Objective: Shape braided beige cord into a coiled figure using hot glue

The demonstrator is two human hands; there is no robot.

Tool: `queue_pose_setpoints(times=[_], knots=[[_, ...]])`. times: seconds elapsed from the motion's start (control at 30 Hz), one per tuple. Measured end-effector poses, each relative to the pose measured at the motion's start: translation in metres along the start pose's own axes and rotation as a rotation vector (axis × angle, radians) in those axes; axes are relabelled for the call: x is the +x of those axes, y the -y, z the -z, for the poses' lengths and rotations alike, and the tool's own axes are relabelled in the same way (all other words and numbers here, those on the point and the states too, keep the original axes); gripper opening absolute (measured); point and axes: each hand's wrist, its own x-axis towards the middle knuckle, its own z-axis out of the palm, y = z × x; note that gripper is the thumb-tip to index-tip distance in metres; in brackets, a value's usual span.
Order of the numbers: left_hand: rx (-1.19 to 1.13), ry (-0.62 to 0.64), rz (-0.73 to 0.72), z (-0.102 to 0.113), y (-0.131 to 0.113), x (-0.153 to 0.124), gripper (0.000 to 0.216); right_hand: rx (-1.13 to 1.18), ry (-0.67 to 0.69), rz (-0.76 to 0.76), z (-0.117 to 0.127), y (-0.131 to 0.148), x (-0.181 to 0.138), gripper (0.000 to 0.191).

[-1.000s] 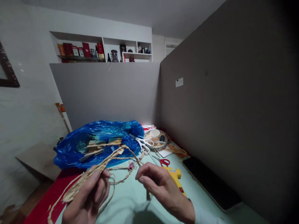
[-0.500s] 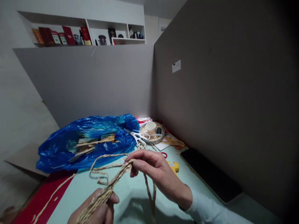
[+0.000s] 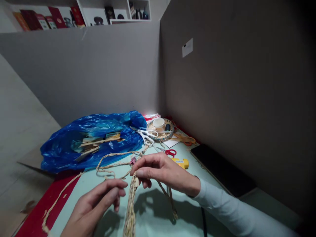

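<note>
My right hand (image 3: 161, 171) pinches the top of a bundle of braided straw cord (image 3: 130, 210), which hangs down from its fingers above the pale green table (image 3: 153, 217). My left hand (image 3: 95, 205) sits just left of the bundle, fingers stretched toward it and holding nothing. More loose loops of the same cord (image 3: 112, 163) trail away over the table to the left, with a small pink clip (image 3: 133, 160) on them.
A blue plastic bag (image 3: 89, 140) with wooden strips lies at the back left. White scissors (image 3: 146, 135), red scissors (image 3: 170, 152), a yellow glue gun (image 3: 181, 162), a woven tray (image 3: 160, 130) with a cup and a black phone (image 3: 222, 169) sit to the right. Grey partitions wall the table.
The cord bundle passed from my left hand to my right; my left hand let go and opened. The bundle now hangs upright. The view tilted downward.
</note>
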Motion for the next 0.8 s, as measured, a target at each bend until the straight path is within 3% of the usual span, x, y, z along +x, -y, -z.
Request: queue_pose_setpoints(times=[0.1,0.23,0.33,0.47,0.57,0.8], knots=[[-0.076,0.041,0.020,-0.014,-0.011,-0.003,0.029,-0.014,0.042,-0.043,-0.010,-0.008,-0.002,0.030],[-0.050,0.093,0.017,-0.020,-0.005,-0.005,0.024,-0.259,-0.032,0.056,-0.017,-0.015,-0.004,0.026],[-0.088,0.093,0.112,-0.016,0.000,-0.009,0.026,-0.411,-0.058,0.145,-0.016,-0.016,-0.004,0.022],[-0.214,0.165,0.280,-0.014,0.002,-0.014,0.027,-0.396,-0.017,0.177,-0.015,-0.018,-0.002,0.013],[-0.317,0.215,0.315,-0.013,0.007,-0.014,0.023,-0.415,-0.007,0.174,-0.017,-0.021,-0.003,0.007],[-0.478,0.210,0.392,-0.010,0.013,-0.010,0.019,-0.611,-0.205,0.240,-0.019,-0.021,-0.006,0.003]])
